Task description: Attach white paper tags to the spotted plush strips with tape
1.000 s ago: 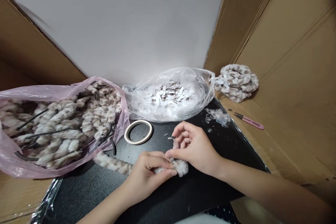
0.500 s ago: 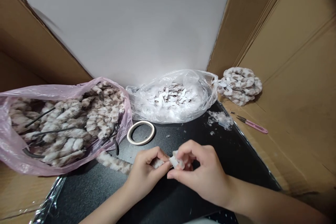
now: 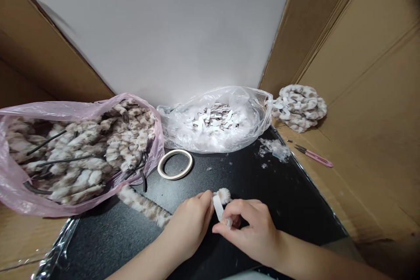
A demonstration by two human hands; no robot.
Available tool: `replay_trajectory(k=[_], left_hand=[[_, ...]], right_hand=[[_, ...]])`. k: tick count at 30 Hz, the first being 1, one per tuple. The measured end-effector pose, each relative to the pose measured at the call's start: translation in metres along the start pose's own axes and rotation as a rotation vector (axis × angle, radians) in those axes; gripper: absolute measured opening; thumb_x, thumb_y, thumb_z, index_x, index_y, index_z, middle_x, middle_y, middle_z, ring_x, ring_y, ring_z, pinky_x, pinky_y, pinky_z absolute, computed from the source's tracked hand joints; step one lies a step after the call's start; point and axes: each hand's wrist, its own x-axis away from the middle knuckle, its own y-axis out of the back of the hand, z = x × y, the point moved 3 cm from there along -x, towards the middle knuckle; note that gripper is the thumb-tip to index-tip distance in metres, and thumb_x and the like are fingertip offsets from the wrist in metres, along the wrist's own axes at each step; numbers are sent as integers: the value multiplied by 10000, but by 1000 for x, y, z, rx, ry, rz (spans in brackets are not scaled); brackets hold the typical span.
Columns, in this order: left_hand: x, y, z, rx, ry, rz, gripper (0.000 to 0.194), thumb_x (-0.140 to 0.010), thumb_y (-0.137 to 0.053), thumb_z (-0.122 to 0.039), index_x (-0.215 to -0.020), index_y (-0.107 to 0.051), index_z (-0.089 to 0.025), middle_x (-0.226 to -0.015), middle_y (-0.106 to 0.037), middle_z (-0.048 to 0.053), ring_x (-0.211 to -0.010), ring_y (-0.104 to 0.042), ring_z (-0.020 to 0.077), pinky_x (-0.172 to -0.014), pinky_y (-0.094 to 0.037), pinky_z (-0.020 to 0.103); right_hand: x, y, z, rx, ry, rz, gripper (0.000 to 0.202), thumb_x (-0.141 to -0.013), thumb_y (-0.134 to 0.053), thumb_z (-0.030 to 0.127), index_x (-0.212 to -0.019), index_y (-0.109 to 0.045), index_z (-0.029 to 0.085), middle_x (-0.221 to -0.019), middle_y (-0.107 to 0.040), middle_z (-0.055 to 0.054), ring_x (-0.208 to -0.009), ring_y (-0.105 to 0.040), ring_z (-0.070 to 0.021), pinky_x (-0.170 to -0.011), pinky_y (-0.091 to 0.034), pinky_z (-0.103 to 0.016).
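Note:
My left hand point(image 3: 193, 221) is closed around a long brown-and-white furry strip point(image 3: 144, 204). The strip trails out to the left across the black table, and its fluffy white end point(image 3: 224, 195) pokes out beyond my fingers. Between my two hands a narrow white strip point(image 3: 218, 207) lies against that fluffy end. My right hand point(image 3: 251, 227) pinches the lower end of the white strip between thumb and fingers, just right of my left hand. My left fingertips are mostly hidden behind the back of the hand.
A pink plastic bag point(image 3: 159, 140) full of furry strips and dark cords stands left. Behind are a tape roll point(image 3: 175, 176) and a clear bag point(image 3: 183, 140) of white strips. Right are a furry bundle point(image 3: 300, 107), pink-handled snips point(image 3: 318, 158) and fluff scraps point(image 3: 274, 148). Cardboard walls flank the table.
My left hand has rolled over so its back faces up, and the fluffy end now shows above. The white strip is drawn out longer, its held end lower in my right hand.

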Motion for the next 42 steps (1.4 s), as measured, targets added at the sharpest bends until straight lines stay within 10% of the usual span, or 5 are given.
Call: replay_trajectory(k=[12, 23, 26, 30, 42], left_hand=[[9, -17, 13, 797, 107, 157, 357, -953, -323, -347, -730, -541, -174, -658, -498, -7, -589, -458, 110, -532, -396, 201], [0, 5, -4, 199, -164, 181, 312, -989, -278, -309, -722, -392, -194, -653, -441, -35, -597, -414, 123, -600, -315, 255], [3, 8, -9, -209, -360, 97, 194, -930, -349, -173, -754, -426, -198, -685, -500, -21, -589, -426, 147, -610, -272, 295], [11, 10, -19, -512, -478, -56, 114, -866, -457, -120, -789, -478, -202, -746, -566, -5, -613, -446, 177, -609, -228, 324], [12, 22, -29, -770, -647, -285, 163, -862, -425, -75, -783, -519, -183, -666, -487, 9, -620, -382, 194, -626, -234, 352]], right_hand=[[12, -10, -12, 136, 165, 40, 189, -849, -657, 289, -727, -526, 230, -542, -639, 32, -475, -605, -115, -542, -458, -227], [-2, 14, 3, -6, 466, 22, 324, -830, -649, 473, -947, -543, 190, -776, -702, -32, -678, -643, -152, -653, -485, -263], [-25, 32, 2, -147, 212, 47, 257, -894, -558, 415, -1006, -555, 183, -939, -683, -84, -885, -630, -195, -813, -481, -327], [-45, 22, -12, -279, -196, 415, 259, -959, -428, 288, -811, -603, 166, -765, -631, -14, -726, -583, -132, -687, -433, -241], [-36, -13, -37, -801, -919, 708, 377, -759, -590, 418, -511, -463, 164, -473, -434, 51, -484, -380, -79, -531, -321, -229]])
